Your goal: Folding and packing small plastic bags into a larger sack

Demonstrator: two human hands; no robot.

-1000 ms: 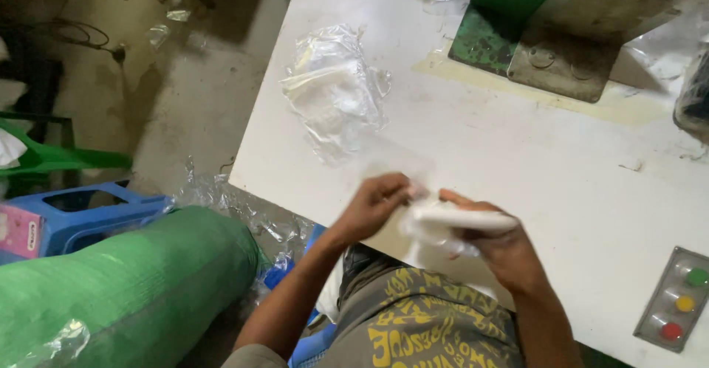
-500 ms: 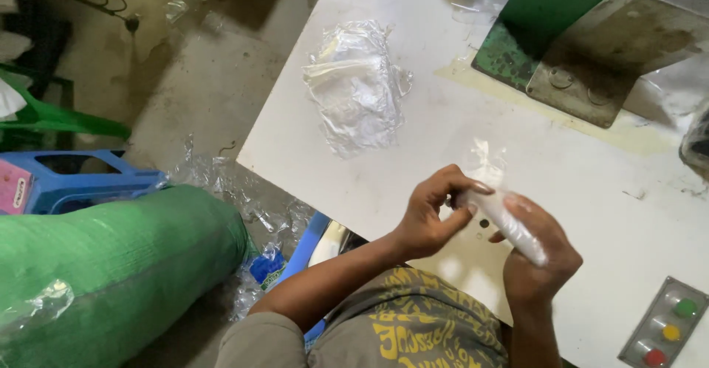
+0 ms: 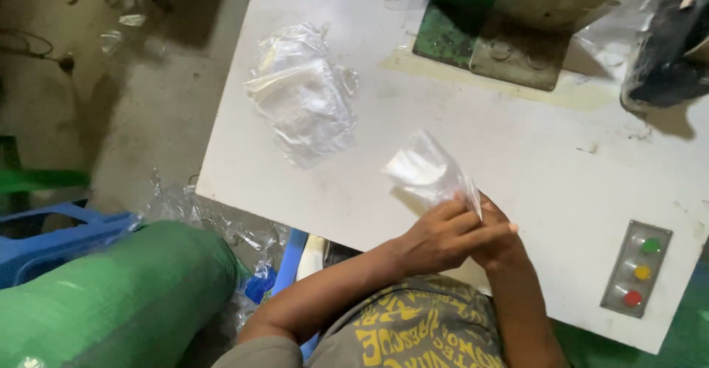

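Note:
My left hand point(image 3: 443, 236) and my right hand point(image 3: 501, 244) are pressed together near the front edge of the white table point(image 3: 517, 139). Both pinch the lower end of a small clear plastic bag point(image 3: 428, 169), which stands up from the fingers and opens toward the far left. The left hand lies over the right, hiding most of the right hand's fingers. A crumpled pile of clear plastic bags point(image 3: 303, 95) rests on the table's left part, apart from the hands.
A green machine base with a grey metal plate point(image 3: 509, 36) stands at the back. A dark object point(image 3: 668, 50) sits at the far right. A grey panel with green, yellow and red buttons point(image 3: 639, 268) is near the right edge. A green sack point(image 3: 111, 301) and blue stool point(image 3: 44, 228) are on the floor at left.
The hands have closed together, and the bag that lay folded across the right hand now sticks up open above the fingers. The camera view has shifted to the right.

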